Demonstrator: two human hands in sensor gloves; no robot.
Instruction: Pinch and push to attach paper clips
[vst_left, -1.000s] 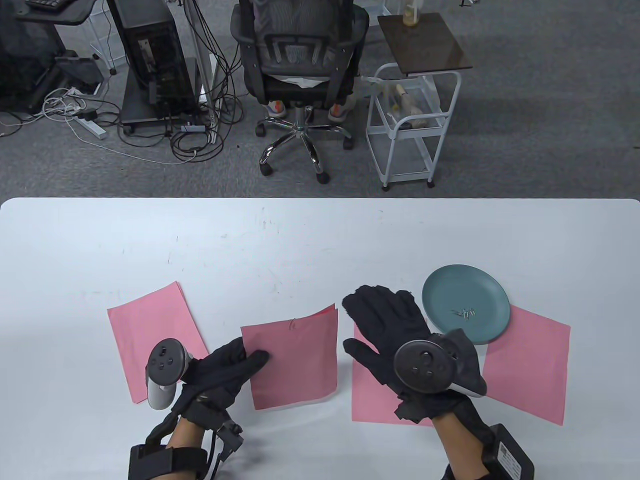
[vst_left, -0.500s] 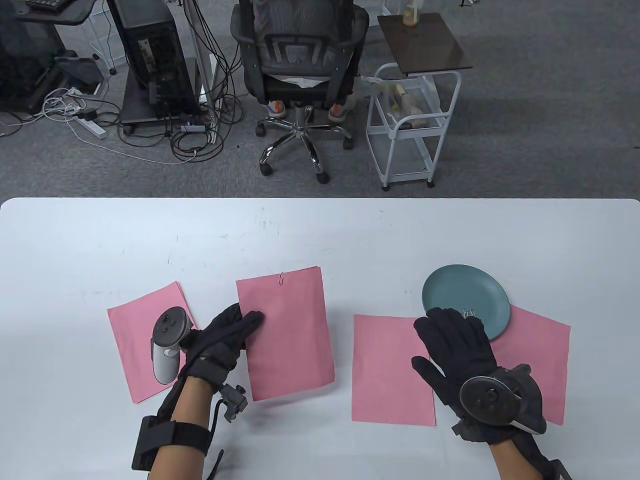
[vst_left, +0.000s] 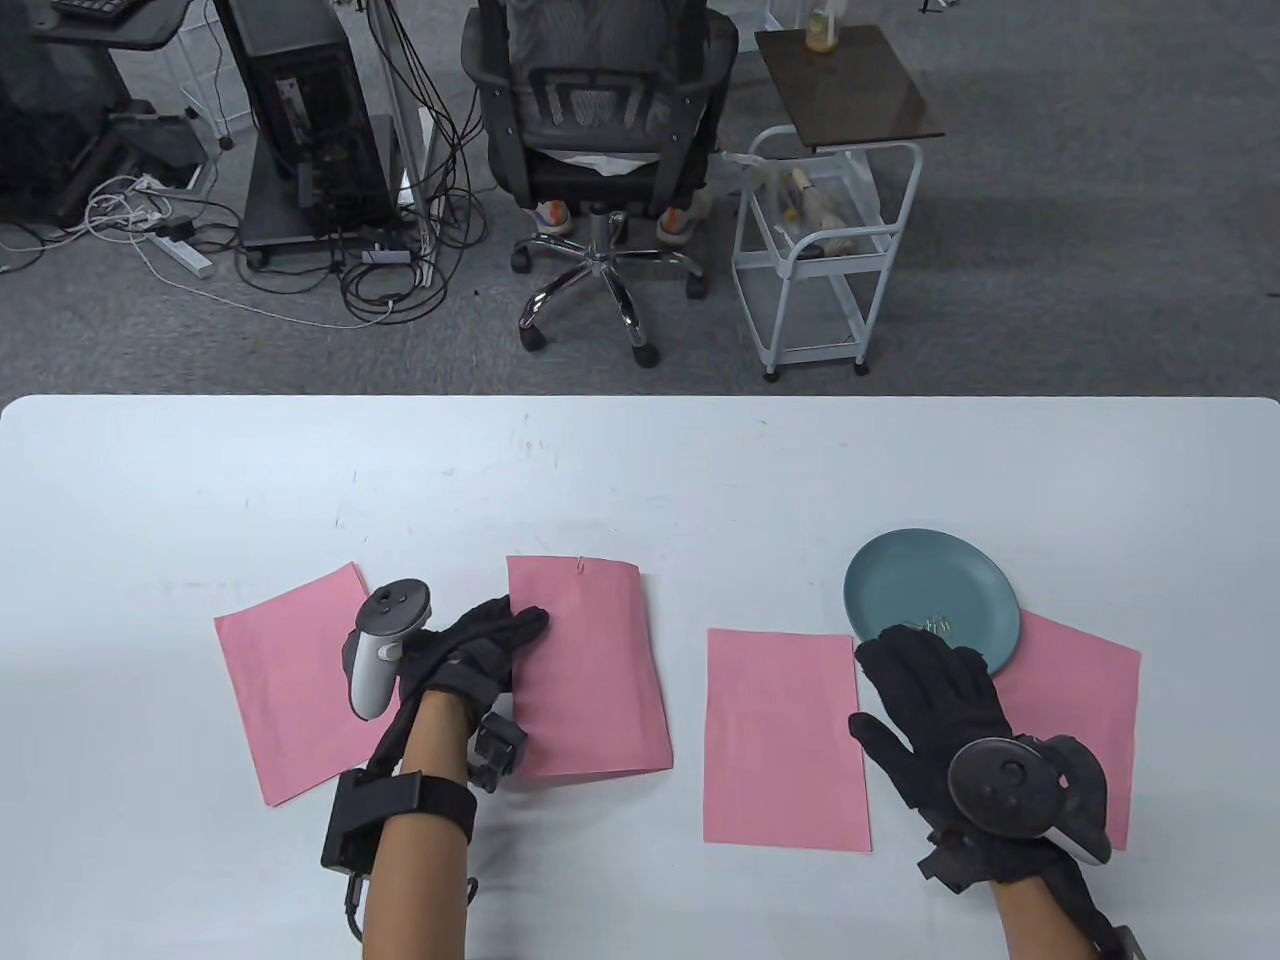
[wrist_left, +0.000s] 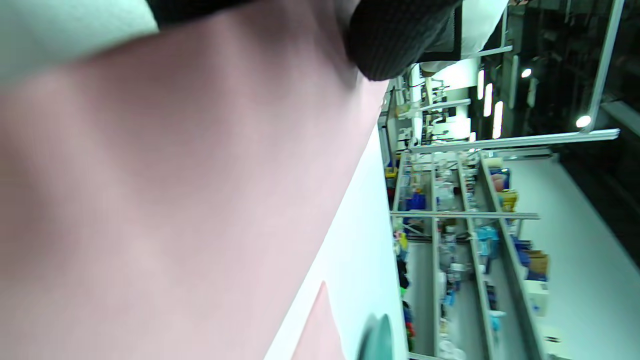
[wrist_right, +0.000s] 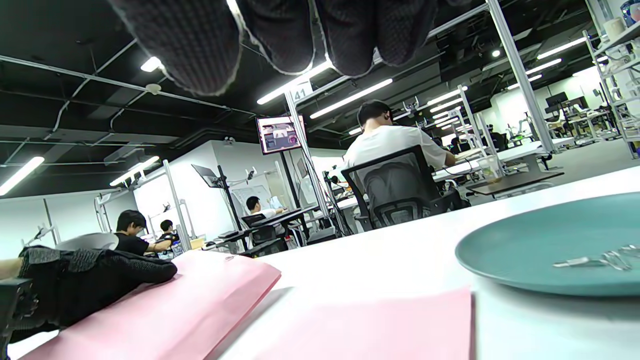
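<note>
A stack of pink sheets (vst_left: 590, 665) lies at the table's middle with a paper clip (vst_left: 580, 565) on its far edge. My left hand (vst_left: 520, 625) holds the stack's left edge, fingers on top; the right wrist view shows the glove (wrist_right: 100, 280) resting on the stack (wrist_right: 190, 305), whose corner is slightly raised. A teal plate (vst_left: 900, 580) at the right carries loose paper clips (vst_left: 935, 627), also seen in the right wrist view (wrist_right: 600, 260). My right hand (vst_left: 920, 650) is flat with straight fingers, holding nothing, fingertips at the plate's near rim.
Single pink sheets lie at the left (vst_left: 290, 680), centre right (vst_left: 785, 740) and partly under the plate at the right (vst_left: 1075, 700). Beyond the table's far edge stand an office chair (vst_left: 600, 150) and a white trolley (vst_left: 830, 250).
The left hand carried the clipped stack away from me and to the right, setting it down. The right hand drew off the centre sheet toward the plate's near rim.
</note>
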